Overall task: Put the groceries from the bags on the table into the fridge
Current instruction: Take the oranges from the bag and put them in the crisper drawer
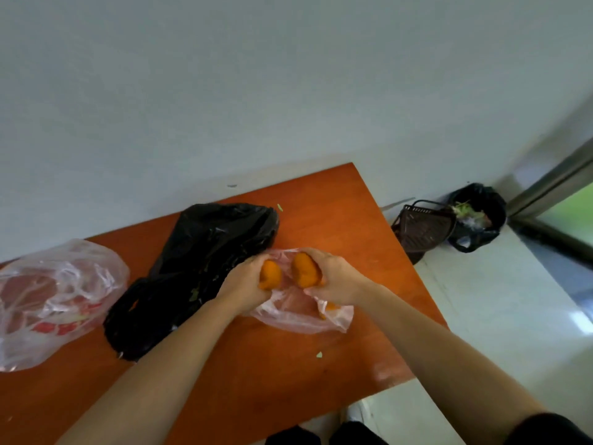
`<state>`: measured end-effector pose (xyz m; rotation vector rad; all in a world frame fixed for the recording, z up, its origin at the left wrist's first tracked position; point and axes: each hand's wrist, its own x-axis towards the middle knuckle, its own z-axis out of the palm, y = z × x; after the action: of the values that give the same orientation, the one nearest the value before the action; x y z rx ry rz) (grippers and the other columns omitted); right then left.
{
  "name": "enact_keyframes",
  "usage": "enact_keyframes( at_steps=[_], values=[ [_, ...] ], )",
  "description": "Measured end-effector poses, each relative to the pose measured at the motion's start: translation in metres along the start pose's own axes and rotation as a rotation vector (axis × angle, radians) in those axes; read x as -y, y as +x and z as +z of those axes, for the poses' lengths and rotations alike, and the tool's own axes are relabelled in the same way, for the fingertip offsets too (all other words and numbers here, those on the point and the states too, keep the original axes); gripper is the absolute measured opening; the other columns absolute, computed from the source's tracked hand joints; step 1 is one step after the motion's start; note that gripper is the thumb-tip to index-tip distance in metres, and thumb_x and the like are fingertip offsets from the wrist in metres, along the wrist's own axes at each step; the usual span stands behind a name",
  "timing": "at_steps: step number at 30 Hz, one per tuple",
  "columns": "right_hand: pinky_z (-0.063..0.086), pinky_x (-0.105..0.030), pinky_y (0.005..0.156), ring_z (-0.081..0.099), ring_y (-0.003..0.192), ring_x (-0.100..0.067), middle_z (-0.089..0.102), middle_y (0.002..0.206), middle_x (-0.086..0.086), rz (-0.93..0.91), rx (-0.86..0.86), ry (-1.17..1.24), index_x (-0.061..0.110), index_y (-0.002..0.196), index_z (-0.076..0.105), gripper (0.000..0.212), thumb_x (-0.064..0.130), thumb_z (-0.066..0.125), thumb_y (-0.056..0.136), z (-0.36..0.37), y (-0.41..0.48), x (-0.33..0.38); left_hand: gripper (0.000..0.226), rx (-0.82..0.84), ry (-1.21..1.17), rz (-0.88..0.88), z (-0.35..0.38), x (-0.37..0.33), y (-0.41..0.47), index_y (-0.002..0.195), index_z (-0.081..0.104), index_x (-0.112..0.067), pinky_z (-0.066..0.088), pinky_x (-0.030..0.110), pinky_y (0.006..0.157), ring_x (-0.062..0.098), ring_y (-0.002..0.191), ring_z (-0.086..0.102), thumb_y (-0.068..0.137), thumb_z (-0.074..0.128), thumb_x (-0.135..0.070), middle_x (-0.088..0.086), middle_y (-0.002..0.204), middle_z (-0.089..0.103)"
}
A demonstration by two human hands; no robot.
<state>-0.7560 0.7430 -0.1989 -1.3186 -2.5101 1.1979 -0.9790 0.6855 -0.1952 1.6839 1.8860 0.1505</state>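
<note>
Over a thin clear plastic bag (pixel 300 311) on the orange table (pixel 346 213), both my hands hold fruit. My left hand (pixel 245 282) grips one orange (pixel 271 274). My right hand (pixel 333 277) grips a second orange (pixel 305 269) close beside the first. A bit more orange fruit (pixel 330 306) shows through the bag below my right wrist. A crumpled black plastic bag (pixel 199 271) lies just left of my hands. At the far left sits another clear bag (pixel 54 300) with red print and something reddish inside.
The table's right edge drops to a white tiled floor (pixel 500 303). On the floor stand a dark plastic basket (pixel 422 228) and a black-lined bin (pixel 478 216) with scraps. A glass door frame (pixel 564 187) is at far right. The fridge is out of view.
</note>
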Motion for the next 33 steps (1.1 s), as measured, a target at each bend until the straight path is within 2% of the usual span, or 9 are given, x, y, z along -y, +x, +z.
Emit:
enact_keyframes(
  at_steps=[5, 11, 16, 18, 22, 26, 30, 33],
  values=[
    [0.045, -0.033, 0.100, 0.053, 0.129, -0.027, 0.053, 0.144, -0.008, 0.009, -0.256, 0.137, 0.017, 0.152, 0.035, 0.095, 0.039, 0.086, 0.075, -0.060, -0.007, 0.028, 0.076, -0.173, -0.016, 0.041, -0.058, -0.044, -0.013, 0.142, 0.044, -0.029, 0.050, 0.042, 0.094, 0.026, 0.118, 0.058, 0.075, 0.079, -0.042, 0.000, 0.138, 0.055],
    [0.039, -0.027, 0.099, 0.051, 0.124, -0.030, 0.040, 0.144, -0.012, -0.022, -0.598, 0.126, 0.018, 0.153, 0.033, 0.090, 0.025, 0.082, 0.078, -0.124, -0.030, 0.046, 0.076, -0.433, 0.005, 0.105, -0.117, -0.089, -0.018, 0.144, 0.041, -0.024, 0.048, 0.044, 0.095, 0.031, 0.120, 0.054, 0.078, 0.079, -0.031, 0.004, 0.142, 0.044],
    [0.051, -0.038, 0.099, 0.054, 0.116, -0.028, 0.031, 0.142, -0.007, -0.009, -0.869, 0.086, 0.027, 0.152, 0.030, 0.086, 0.029, 0.080, 0.082, -0.161, -0.074, 0.051, 0.081, -0.622, -0.006, 0.312, -0.149, -0.148, -0.020, 0.149, 0.034, -0.025, 0.049, 0.042, 0.091, 0.028, 0.119, 0.055, 0.081, 0.075, -0.043, 0.001, 0.140, 0.040],
    [0.051, -0.034, 0.093, 0.054, 0.112, -0.025, 0.030, 0.142, -0.006, 0.016, -0.988, 0.043, 0.030, 0.152, 0.029, 0.084, 0.031, 0.078, 0.084, -0.169, -0.097, 0.051, 0.079, -0.640, -0.043, 0.425, -0.152, -0.172, -0.024, 0.149, 0.032, -0.027, 0.049, 0.041, 0.093, 0.025, 0.121, 0.054, 0.083, 0.074, -0.043, 0.000, 0.143, 0.042],
    [0.045, -0.030, 0.090, 0.046, 0.111, -0.013, 0.033, 0.143, -0.005, 0.166, -1.251, 0.016, 0.028, 0.150, 0.027, 0.083, 0.029, 0.079, 0.085, -0.164, -0.157, 0.049, 0.069, -0.616, -0.164, 0.637, -0.134, -0.213, -0.033, 0.140, 0.037, -0.024, 0.052, 0.040, 0.089, 0.025, 0.115, 0.058, 0.084, 0.074, -0.042, 0.001, 0.139, 0.049],
    [0.049, -0.034, 0.088, 0.053, 0.110, -0.017, 0.042, 0.139, -0.003, 0.338, -1.412, 0.005, 0.029, 0.142, 0.028, 0.080, 0.028, 0.081, 0.082, -0.131, -0.236, 0.040, 0.066, -0.463, -0.271, 0.845, -0.088, -0.264, -0.049, 0.129, 0.035, -0.021, 0.051, 0.037, 0.074, 0.030, 0.098, 0.064, 0.081, 0.077, -0.041, 0.006, 0.126, 0.057],
    [0.046, -0.026, 0.089, 0.048, 0.113, -0.011, 0.043, 0.140, -0.002, 0.543, -1.505, -0.116, 0.024, 0.140, 0.035, 0.074, 0.026, 0.082, 0.083, -0.098, -0.342, 0.042, 0.072, -0.296, -0.285, 1.098, -0.035, -0.330, -0.090, 0.134, 0.032, -0.021, 0.054, 0.040, 0.086, 0.028, 0.115, 0.059, 0.082, 0.076, -0.041, 0.005, 0.140, 0.050],
    [0.047, -0.030, 0.094, 0.047, 0.119, -0.012, 0.043, 0.143, -0.003, 0.662, -1.605, -0.199, 0.022, 0.142, 0.038, 0.074, 0.024, 0.082, 0.082, -0.081, -0.432, 0.054, 0.068, -0.243, -0.317, 1.331, -0.007, -0.386, -0.139, 0.138, 0.038, -0.018, 0.052, 0.038, 0.087, 0.027, 0.119, 0.054, 0.085, 0.075, -0.038, 0.006, 0.144, 0.042]
  ],
)
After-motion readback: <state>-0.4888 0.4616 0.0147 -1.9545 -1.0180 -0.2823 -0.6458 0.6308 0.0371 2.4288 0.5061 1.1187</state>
